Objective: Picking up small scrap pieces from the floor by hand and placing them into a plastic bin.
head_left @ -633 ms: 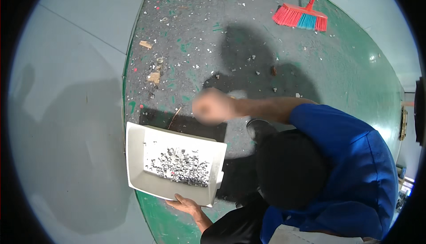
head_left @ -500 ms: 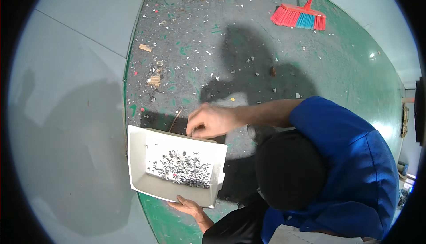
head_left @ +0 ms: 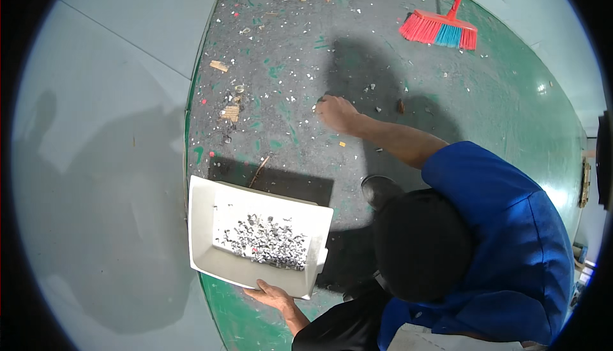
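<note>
My left hand (head_left: 271, 295) grips the lower rim of a white rectangular plastic bin (head_left: 255, 276), thumb over the edge. The bin is tilted so its inside faces up, and many small black and white bits (head_left: 271, 239), with a red one among them, lie loose in it. My right hand (head_left: 338, 115) is away from the bin, low over the grey floor (head_left: 300, 153). Its fingers are bunched together at small litter; what they hold, if anything, is too small to make out.
White scraps and cardboard pieces (head_left: 230, 113) are strewn over the floor, with a thin stick (head_left: 258, 172) beside the bin. A red and blue broom (head_left: 440, 29) stands at the far right wall. A pale wall (head_left: 115, 159) rises on the left. My shoe (head_left: 378, 189) shows by my dark knee (head_left: 421, 246).
My right hand has left the bin's upper edge and reached up and to the right over the floor. My left hand still grips the bin. The view has shifted slightly.
</note>
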